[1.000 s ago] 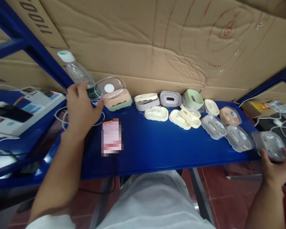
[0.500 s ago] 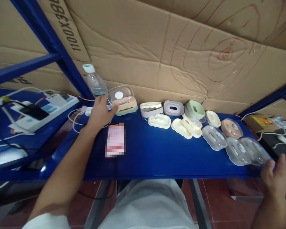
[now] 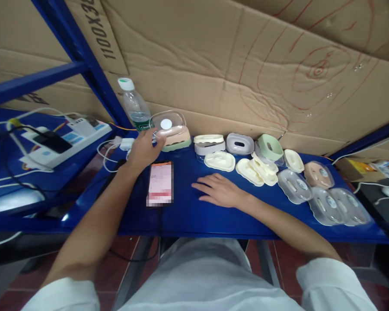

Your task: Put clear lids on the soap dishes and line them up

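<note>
Clear-lidded soap box (image 3: pixel 170 133) at the desk's (image 3: pixel 188 211) back-left: I see left hand (image 3: pixel 145 149) touching it, right hand (image 3: pixel 221 190) flat, fingers spread; other parts lie unassembled.

A small assembly or packing workshop is showing here: blue metal racking (image 3: pixel 84 65) is serving as the bench, flattened cardboard sheets (image 3: pixel 230 60) are lining the wall beyond the hands, and loose plastic soap-box parts (image 3: pixel 256 166) are lying in rows beside the right hand (image 3: pixel 218 190).
</note>
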Available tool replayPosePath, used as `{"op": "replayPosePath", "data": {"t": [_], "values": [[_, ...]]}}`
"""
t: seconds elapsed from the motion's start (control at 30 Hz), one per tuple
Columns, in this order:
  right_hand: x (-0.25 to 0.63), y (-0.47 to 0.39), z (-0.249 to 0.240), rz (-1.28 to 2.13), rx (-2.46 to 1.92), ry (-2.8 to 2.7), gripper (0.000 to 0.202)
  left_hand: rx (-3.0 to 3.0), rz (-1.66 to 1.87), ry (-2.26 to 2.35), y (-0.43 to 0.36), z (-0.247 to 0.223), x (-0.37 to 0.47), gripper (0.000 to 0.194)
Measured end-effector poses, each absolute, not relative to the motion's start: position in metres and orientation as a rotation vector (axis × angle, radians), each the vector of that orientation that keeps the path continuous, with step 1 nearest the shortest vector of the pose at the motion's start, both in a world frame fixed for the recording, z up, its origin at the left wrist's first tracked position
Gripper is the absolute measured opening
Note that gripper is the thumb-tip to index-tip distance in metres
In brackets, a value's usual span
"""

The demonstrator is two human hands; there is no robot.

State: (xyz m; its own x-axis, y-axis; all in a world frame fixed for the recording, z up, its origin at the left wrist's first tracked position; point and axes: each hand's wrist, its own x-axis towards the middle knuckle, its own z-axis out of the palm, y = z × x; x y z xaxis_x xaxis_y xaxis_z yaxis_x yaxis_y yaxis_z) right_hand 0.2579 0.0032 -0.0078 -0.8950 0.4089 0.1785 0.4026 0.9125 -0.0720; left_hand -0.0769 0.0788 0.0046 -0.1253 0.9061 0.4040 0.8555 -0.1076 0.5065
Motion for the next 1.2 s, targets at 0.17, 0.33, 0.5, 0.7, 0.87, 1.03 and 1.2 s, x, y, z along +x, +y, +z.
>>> {"op": "replayPosePath", "data": {"t": [0.17, 0.33, 0.5, 0.7, 0.87, 1.03, 1.2], "values": [[0.187, 0.030, -0.021, 0.075, -0.714, -2.893, 0.056, 2.019, 1.143, 2.057, 0.079, 0.006, -0.076, 0.058], [0.148, 0.041, -0.023, 0.081, -0.849, -2.903, 0.059, 1.943, 1.269, 2.092, 0.074, 0.013, -0.078, 0.056], [0.156, 0.032, -0.022, 0.162, -0.874, -2.840, 0.066, 1.909, 1.549, 2.023, 0.061, 0.023, -0.074, 0.052], [0.233, 0.011, -0.015, 0.609, -0.975, -2.403, 0.069, 2.002, 1.657, 1.617, 0.044, 0.030, -0.054, 0.041], [0.285, -0.007, -0.025, 0.760, -1.068, -2.055, 0.061, 2.055, 1.307, 1.234, 0.040, 0.023, -0.033, 0.034], [0.298, -0.008, -0.031, 0.709, -1.001, -2.105, 0.065, 2.142, 0.895, 0.978, 0.036, 0.017, -0.017, 0.029], [0.301, -0.005, -0.019, 0.390, -0.948, -2.344, 0.043, 2.139, 0.747, 0.991, 0.033, 0.016, -0.016, 0.026]]}}
